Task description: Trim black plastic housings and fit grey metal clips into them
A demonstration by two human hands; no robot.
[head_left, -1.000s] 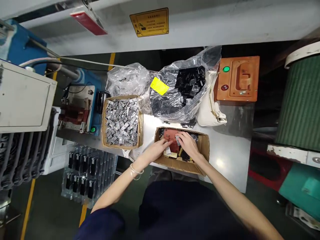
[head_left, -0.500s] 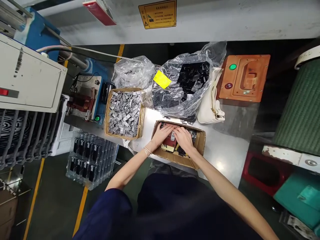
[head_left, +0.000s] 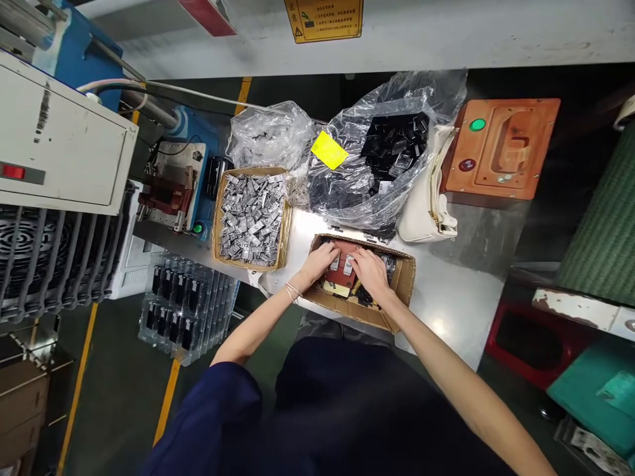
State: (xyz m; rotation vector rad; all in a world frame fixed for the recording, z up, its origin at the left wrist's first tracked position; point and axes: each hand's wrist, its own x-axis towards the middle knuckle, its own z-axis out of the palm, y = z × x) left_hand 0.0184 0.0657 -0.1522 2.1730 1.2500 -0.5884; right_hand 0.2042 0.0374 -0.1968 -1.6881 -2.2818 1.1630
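Both my hands are inside a small open cardboard box [head_left: 403, 291] near the table's front edge. In it sits a reddish-brown fixture block [head_left: 342, 281] with small metal pieces on top. My left hand [head_left: 320, 262] rests on the block's left side, fingers curled onto it. My right hand [head_left: 370, 276] lies over the block's right side, fingers bent down on the small parts. What the fingertips pinch is too small to make out. A bracelet circles my left wrist.
A cardboard tray of silver metal clips [head_left: 252, 217] stands to the left. Behind are a clear bag of black parts [head_left: 381, 158] with a yellow tag, a white bag [head_left: 426, 205], an orange control box [head_left: 501, 149], and clear trays of black parts [head_left: 186, 307] lower left.
My left hand moved from the block's lower left up onto its top, close to the right hand. The view shifted slightly; the box and other things stayed put.
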